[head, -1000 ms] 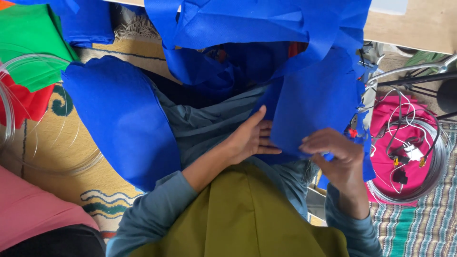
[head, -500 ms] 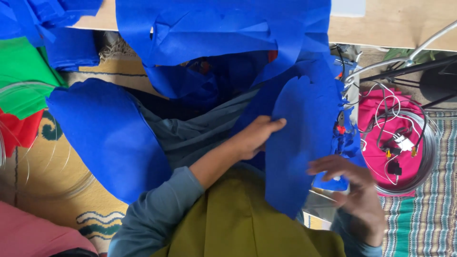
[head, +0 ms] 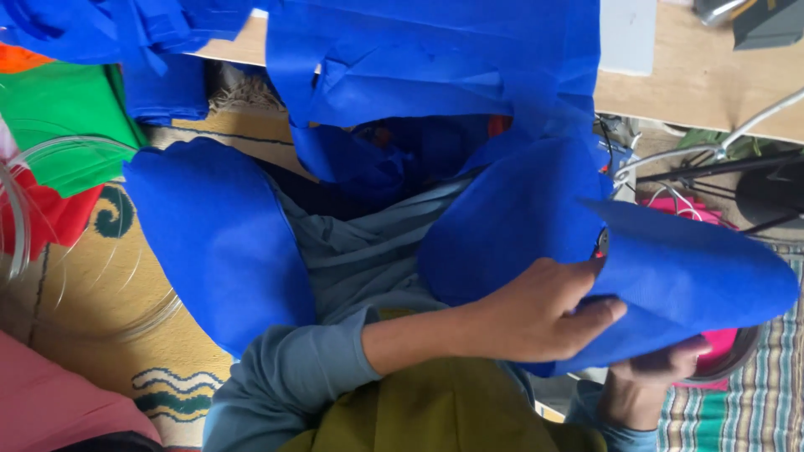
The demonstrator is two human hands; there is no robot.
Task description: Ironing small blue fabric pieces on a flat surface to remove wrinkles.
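Hands both closed on one blue fabric piece (head: 695,268): left hand (head: 536,322) grips above, right hand (head: 653,368) beneath; blue stack (head: 218,243) lies beside.

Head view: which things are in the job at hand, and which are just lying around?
In hand:
- blue fabric piece, pinched between left hand on top and right hand beneath
- blue fabric piece on the lap

Lying about:
- blue piece at left
- green fabric
- red fabric
- pink bowl
- wooden board
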